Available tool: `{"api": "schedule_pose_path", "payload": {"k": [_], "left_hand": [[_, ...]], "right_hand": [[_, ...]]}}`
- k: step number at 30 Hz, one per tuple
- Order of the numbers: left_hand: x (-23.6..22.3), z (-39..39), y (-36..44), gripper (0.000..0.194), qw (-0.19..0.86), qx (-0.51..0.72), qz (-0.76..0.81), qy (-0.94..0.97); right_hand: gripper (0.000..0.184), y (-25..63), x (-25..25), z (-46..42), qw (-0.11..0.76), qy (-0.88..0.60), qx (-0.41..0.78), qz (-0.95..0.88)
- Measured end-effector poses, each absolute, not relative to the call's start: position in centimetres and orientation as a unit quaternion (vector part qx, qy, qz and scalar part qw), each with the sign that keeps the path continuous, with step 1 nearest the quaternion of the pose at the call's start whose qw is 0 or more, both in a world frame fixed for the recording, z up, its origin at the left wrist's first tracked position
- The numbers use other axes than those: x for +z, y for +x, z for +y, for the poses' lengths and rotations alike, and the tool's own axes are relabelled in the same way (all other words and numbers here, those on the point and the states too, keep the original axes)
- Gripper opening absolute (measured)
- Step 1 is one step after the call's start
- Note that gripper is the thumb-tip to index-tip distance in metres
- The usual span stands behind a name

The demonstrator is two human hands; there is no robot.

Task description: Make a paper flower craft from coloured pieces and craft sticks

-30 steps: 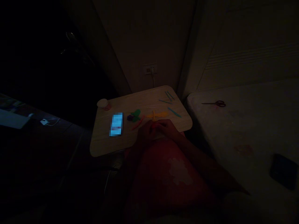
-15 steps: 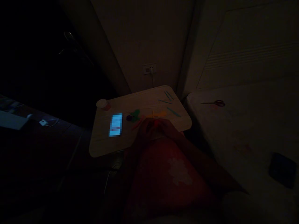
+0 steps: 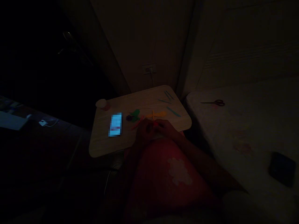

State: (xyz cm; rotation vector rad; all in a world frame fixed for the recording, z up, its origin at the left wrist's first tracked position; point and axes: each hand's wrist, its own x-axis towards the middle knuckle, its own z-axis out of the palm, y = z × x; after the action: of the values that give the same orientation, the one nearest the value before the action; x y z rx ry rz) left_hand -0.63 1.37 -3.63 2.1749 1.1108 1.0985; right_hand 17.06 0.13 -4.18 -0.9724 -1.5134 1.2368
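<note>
In dim light, my left hand (image 3: 144, 128) and my right hand (image 3: 164, 127) meet over the near edge of the small table (image 3: 102, 144). Their fingers are closed around a small bright red piece (image 3: 155, 123), whose material I cannot make out. Beside my left hand lies a pink strip (image 3: 137, 123). Just beyond the fingers is an orange, cross-like piece (image 3: 160, 114). To the left of it are a green, leaf-like piece (image 3: 135, 115) and a small dark purple piece (image 3: 128, 118).
A lit phone (image 3: 115, 125) and a pale cup (image 3: 102, 104) occupy the table's left side. Thin teal strips (image 3: 173, 111) lie at its right. On the pale surface to the right are scissors (image 3: 216, 102) and a dark blue object (image 3: 282, 169). A wall socket (image 3: 149, 68) holds a plug.
My hands have shifted slightly, and more of the pink strip and orange piece shows. The red piece stays between the fingers. The objects on the table have not moved.
</note>
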Motion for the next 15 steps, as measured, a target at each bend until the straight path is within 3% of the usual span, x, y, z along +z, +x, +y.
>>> {"api": "schedule_pose_path", "payload": {"k": [10,15], "left_hand": [[-3.01,1.00,-0.78,0.031,0.293,0.393,0.358,0.795],[-3.05,1.20,-0.96,0.039,0.275,0.379,0.336,0.817]], "right_hand": [[0.036,17.03,-4.56,0.00,0.491,-0.419,0.529,-0.551],[0.037,17.02,-4.21,0.21,0.490,-0.378,0.569,-0.541]]}}
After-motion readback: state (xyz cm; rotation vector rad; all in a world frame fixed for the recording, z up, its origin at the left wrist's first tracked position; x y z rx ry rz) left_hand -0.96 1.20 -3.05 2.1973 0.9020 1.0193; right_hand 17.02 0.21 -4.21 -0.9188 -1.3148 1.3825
